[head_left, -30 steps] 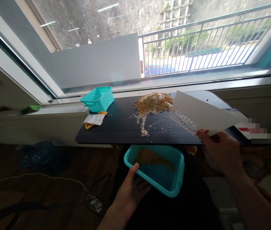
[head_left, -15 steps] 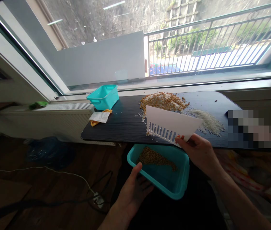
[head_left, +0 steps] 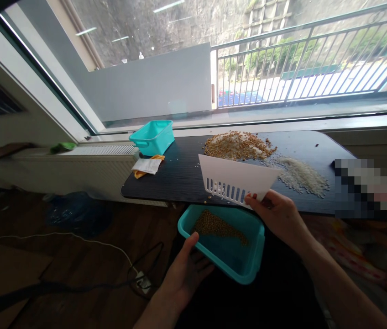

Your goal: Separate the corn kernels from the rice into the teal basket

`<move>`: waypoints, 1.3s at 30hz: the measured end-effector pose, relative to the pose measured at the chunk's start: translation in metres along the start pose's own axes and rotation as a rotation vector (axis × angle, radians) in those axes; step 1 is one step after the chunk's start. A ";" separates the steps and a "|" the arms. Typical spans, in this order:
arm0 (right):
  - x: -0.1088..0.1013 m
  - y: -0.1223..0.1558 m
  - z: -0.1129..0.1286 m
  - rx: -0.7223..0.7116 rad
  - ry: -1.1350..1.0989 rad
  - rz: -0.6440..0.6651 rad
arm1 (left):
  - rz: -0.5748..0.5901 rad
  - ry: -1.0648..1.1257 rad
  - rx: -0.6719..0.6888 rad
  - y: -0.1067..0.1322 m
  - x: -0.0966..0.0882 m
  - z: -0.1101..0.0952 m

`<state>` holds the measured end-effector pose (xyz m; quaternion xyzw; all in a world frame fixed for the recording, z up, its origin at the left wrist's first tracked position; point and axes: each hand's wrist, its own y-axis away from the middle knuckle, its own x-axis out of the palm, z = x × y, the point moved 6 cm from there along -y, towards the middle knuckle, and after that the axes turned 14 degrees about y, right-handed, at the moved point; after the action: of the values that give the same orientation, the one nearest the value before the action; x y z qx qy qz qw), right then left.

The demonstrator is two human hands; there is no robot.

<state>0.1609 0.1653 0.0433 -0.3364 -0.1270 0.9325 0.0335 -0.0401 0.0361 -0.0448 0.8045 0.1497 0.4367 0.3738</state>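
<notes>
My right hand (head_left: 282, 217) pinches a white slotted plastic scraper (head_left: 237, 173) by its lower right corner. The scraper is tilted over the front of the dark table, slots toward me. Below the table edge, my left hand (head_left: 186, 274) grips a teal basin (head_left: 236, 274), thumb over the near rim and fingers underneath. Round tan beans (head_left: 214, 226) lie in the basin's left and far part. Behind the scraper, a heap of tan beans mixed with white grains (head_left: 234, 144) sits on the table. White rice-like grains (head_left: 305, 176) are spread to its right.
A second teal basin (head_left: 154, 139) stands at the table's (head_left: 176, 183) back left, beside a yellow cloth with a white packet (head_left: 147, 165). A window runs behind the table. On the floor lie a power strip (head_left: 143, 282), cables and a large blue plastic bottle (head_left: 77, 212).
The scraper and right hand have moved left across the table front. The basin, in my left hand, has shifted slightly left too. A few beans now show at the table edge below the scraper.
</notes>
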 end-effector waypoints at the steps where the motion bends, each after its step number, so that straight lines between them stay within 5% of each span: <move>1: 0.002 0.000 0.001 -0.016 0.023 0.006 | -0.013 0.004 0.015 0.001 -0.002 -0.003; 7: 0.004 0.010 0.001 -0.069 -0.009 0.128 | 0.005 0.013 0.033 0.000 -0.008 -0.007; 14: -0.035 0.013 -0.004 0.143 -0.012 -0.188 | 0.005 0.027 0.026 -0.002 -0.006 -0.003; 22: 0.006 0.032 -0.004 0.211 -0.165 -0.072 | 0.002 0.022 0.005 -0.001 -0.004 0.000; 35: -0.044 0.019 -0.029 0.273 0.371 -0.352 | -0.001 0.048 0.002 0.002 0.000 0.002; 39: -0.036 0.014 -0.018 0.232 0.377 -0.337 | -0.003 0.030 -0.001 -0.001 -0.001 0.003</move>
<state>0.2001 0.1506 0.0484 -0.4721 -0.0648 0.8430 0.2494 -0.0379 0.0343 -0.0469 0.7974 0.1560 0.4482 0.3727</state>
